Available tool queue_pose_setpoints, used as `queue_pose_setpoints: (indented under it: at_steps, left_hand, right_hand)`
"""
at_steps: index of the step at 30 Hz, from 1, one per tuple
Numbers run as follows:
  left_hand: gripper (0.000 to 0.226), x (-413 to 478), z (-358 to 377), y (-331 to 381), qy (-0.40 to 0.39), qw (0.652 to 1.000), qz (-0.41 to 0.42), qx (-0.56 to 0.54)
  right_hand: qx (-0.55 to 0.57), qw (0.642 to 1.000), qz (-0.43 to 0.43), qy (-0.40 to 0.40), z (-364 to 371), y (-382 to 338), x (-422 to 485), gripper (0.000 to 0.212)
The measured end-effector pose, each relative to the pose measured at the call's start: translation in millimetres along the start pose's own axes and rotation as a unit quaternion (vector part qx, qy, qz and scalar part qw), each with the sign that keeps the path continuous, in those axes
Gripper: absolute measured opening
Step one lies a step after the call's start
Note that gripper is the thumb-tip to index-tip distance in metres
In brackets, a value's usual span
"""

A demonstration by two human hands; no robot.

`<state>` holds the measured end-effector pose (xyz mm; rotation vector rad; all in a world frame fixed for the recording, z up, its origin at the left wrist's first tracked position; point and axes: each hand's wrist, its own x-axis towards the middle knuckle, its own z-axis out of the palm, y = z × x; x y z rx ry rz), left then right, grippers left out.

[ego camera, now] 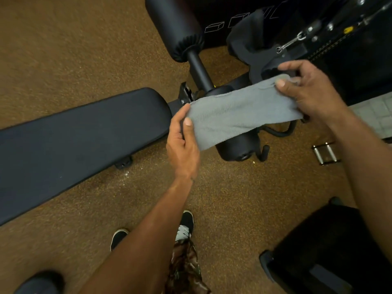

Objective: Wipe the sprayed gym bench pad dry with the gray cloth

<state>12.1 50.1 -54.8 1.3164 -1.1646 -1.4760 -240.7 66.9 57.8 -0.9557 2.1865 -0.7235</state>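
**A:** Where is the cloth?

**B:** The ribbed gray cloth point(239, 115) is up in the air, stretched flat between both hands. It sits just past the rounded end of the long black padded bench pad point(80, 141) and is not lying on it.

**A:** How do the hands hold it?

**B:** The left hand point(182, 145) pinches the near end, thumb on top and fingers curled beneath. The right hand point(307, 90) pinches the far end, thumb pressed on the fabric and fingers bunching it behind.

**A:** What lies under it?

**B:** A black cylindrical foam roller point(239, 148) is right below the cloth's middle, partly hidden by it. A larger black roller pad point(174, 24) stands farther off on a black steel post point(199, 68).

**A:** And around that?

**B:** There is brown speckled rubber floor point(63, 49) all over. A small chrome bar handle point(325, 153) lies on it to the right, well apart from the bench pad. A silver clip on a cable point(290, 43) hangs near the right hand, against a dark machine. A black boxy block point(331, 251) fills the lower right corner. Lower down are two black shoes point(185, 225), one showing white laces, and a camouflage trouser leg point(186, 268). I cannot tell whether the pad is wet.
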Motion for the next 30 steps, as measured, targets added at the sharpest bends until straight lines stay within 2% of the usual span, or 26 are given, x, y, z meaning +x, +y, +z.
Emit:
queue_pose_setpoints:
  at_steps: [3, 5, 7, 10, 12, 14, 17, 18, 21, 24, 25, 27, 30]
  left_hand:
    - [0.06, -3, -1, -17, -0.06, 0.982, -0.128, 0.125]
    - [0.058, -6, -3, -24, -0.064, 0.971, -0.143, 0.182]
    - [0.053, -10, 1, -23, -0.087, 0.975, -0.11, 0.173]
    - [0.064, -16, 25, -12, -0.163, 0.971, -0.108, 0.138]
    - [0.071, -17, 42, -5, -0.202, 0.956, -0.141, 0.159]
    - [0.069, -16, 53, -1, -0.19, 0.948, -0.156, 0.204]
    - [0.063, -14, 57, 4, -0.109, 0.95, -0.127, 0.264]
    - [0.063, -12, 57, 6, -0.108, 0.953, -0.12, 0.256]
    - [0.075, -8, 56, 6, -0.18, 0.95, -0.138, 0.215]
    - [0.089, -2, 46, 7, -0.197, 0.951, -0.174, 0.163]
    - [0.089, -3, 44, 11, -0.195, 0.949, -0.17, 0.182]
    - [0.08, -3, 39, 14, -0.171, 0.945, -0.138, 0.244]
    - [0.065, -3, 29, 24, -0.142, 0.925, -0.082, 0.343]
  right_hand:
    - [-0.064, 0.996, 0.036, 0.044, 3, 19, 6, 0.045]
    - [-0.111, 0.992, 0.037, 0.05, 14, 28, 5, 0.042]
    - [-0.121, 0.992, 0.029, -0.011, 33, 29, -1, 0.043]
    - [-0.023, 0.991, 0.057, -0.123, 74, 21, -12, 0.054]
    - [-0.044, 0.991, 0.036, -0.12, 96, 19, -11, 0.058]
    - [-0.086, 0.992, 0.039, -0.084, 105, 16, -6, 0.066]
    - [-0.141, 0.987, 0.049, -0.055, 104, 14, 1, 0.074]
    - [-0.156, 0.984, 0.04, -0.072, 105, 16, 2, 0.073]
    - [-0.175, 0.979, 0.007, -0.106, 108, 17, -3, 0.07]
    - [-0.16, 0.979, 0.006, -0.127, 103, 17, -3, 0.075]
    - [-0.165, 0.978, 0.009, -0.128, 100, 17, -5, 0.077]
    - [-0.196, 0.976, -0.008, -0.099, 96, 12, -13, 0.078]
    - [-0.222, 0.97, -0.094, 0.016, 98, 3, -33, 0.069]
